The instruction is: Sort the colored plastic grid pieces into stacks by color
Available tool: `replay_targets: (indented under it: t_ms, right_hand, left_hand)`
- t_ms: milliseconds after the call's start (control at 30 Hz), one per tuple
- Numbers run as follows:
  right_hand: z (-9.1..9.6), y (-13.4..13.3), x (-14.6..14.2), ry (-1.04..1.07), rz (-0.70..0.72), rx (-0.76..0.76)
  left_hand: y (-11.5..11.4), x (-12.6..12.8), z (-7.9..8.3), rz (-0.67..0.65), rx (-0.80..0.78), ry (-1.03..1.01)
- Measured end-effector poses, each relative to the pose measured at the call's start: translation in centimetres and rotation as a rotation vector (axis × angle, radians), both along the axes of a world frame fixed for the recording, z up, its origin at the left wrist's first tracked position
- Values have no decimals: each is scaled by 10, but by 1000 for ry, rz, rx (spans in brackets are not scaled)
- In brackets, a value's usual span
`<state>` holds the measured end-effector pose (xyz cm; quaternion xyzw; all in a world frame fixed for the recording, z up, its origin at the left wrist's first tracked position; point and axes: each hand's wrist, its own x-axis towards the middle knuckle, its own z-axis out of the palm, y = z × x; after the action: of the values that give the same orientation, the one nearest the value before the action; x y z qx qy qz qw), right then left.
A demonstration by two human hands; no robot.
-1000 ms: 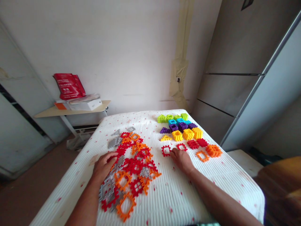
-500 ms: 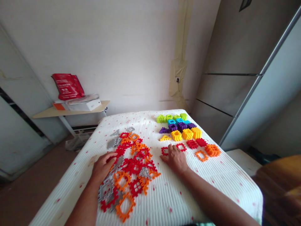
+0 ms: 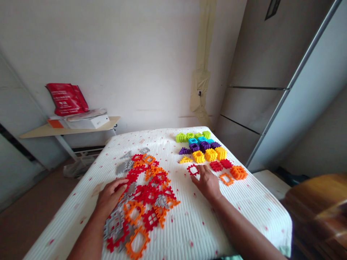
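On the left, my left hand (image 3: 110, 195) rests at the edge of a loose heap of flat interlocking plastic tiles, its thumb apart from its fingers and touching red tiles (image 3: 132, 176). The heap also holds orange tiles (image 3: 135, 212) and grey tiles (image 3: 115, 224), some overlapping. My right hand (image 3: 207, 183) lies low over the table, thumb and fingers closed about the right edge of a red square frame tile (image 3: 193, 170). What lies under its fingers is hidden. Just beyond are red tile stacks (image 3: 216, 166), an orange frame tile (image 3: 226, 179) and an orange stack (image 3: 238, 173).
Stacks sorted by colour stand at the far right of the white quilted cloth (image 3: 187, 216): yellow (image 3: 210, 155), purple (image 3: 205, 146), blue (image 3: 202, 139) and green (image 3: 181, 137). A side table (image 3: 35, 132) holds a red bag (image 3: 67, 99) and a white box (image 3: 89, 121).
My right hand has shifted the red square frame tile to the right and turned it; the second red frame tile beside it is now out of sight. My left hand stays at the heap.
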<state>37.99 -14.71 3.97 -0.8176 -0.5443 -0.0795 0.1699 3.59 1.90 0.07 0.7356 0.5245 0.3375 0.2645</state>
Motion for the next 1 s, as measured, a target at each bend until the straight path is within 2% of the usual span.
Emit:
replay_targets:
  t_ms: [100, 233, 633, 1000]
  right_hand:
    - [1, -8, 21, -13, -103, -4]
    - [-1, -9, 33, -24, -163, -37]
    - [0, -6, 32, 4, -172, -112]
    - [-8, -2, 32, -42, -177, -139]
  left_hand:
    - [1, 0, -1, 5, 2, 7]
    - [0, -1, -1, 13, 1, 15]
    - [0, -1, -1, 12, 3, 11]
    - [-3, 1, 3, 11, -8, 1]
